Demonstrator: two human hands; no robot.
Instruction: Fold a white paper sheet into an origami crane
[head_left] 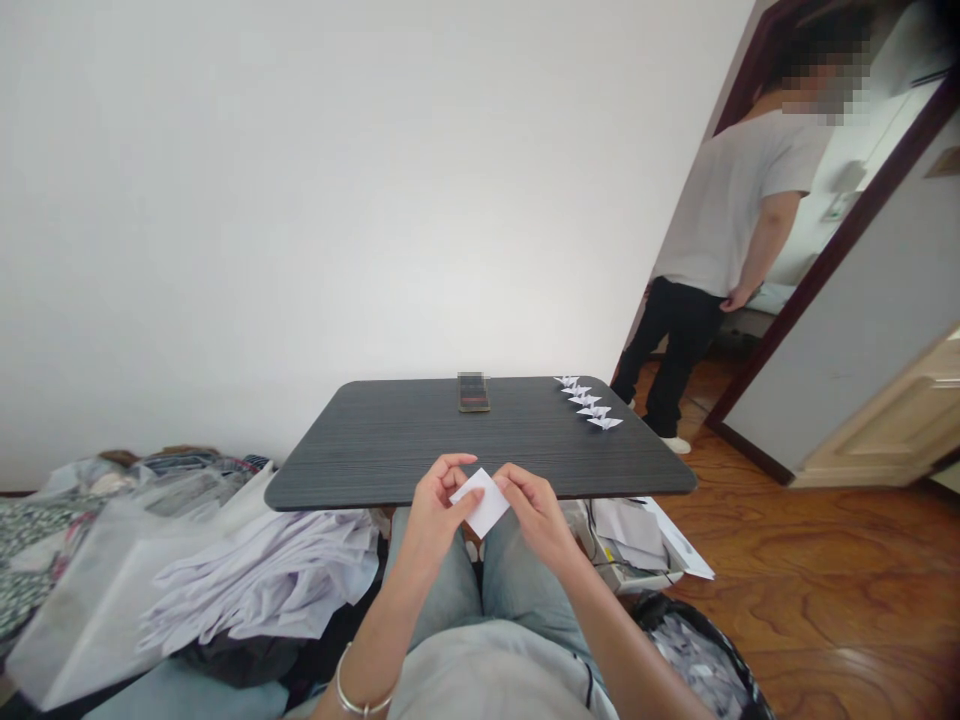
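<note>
A sheet of white paper (481, 503), roughly square and tilted on one corner, is held in the air between the two hands, just in front of the near table edge. Any creases are too small to tell. The left hand (439, 507) and the right hand (534, 517) are both closed in a pinch, with fingertips and thumbs gripping opposite edges of the sheet. A metal bangle (354, 695) circles the left wrist.

Directly below the hands are the knees of light denim jeans (442, 572). Ahead of the hands, a dark grey wood-grain table (375, 445) extends away. On it, ahead and to the right, five small white origami cranes (589, 403) stand in a slanting row near the far right corner. Straight ahead, near the far edge, lies a dark smartphone (473, 392).

Left of the hands, a heap of white cloth (262, 585) lies against a white bag (112, 590). Right of the hands, loose papers (628, 535) sit below the table edge, above a dark patterned bag (697, 650) on a wooden floor (825, 570). Far to the right, a person in a white T-shirt (731, 210) stands in a doorway, with both visible arms hanging down.
</note>
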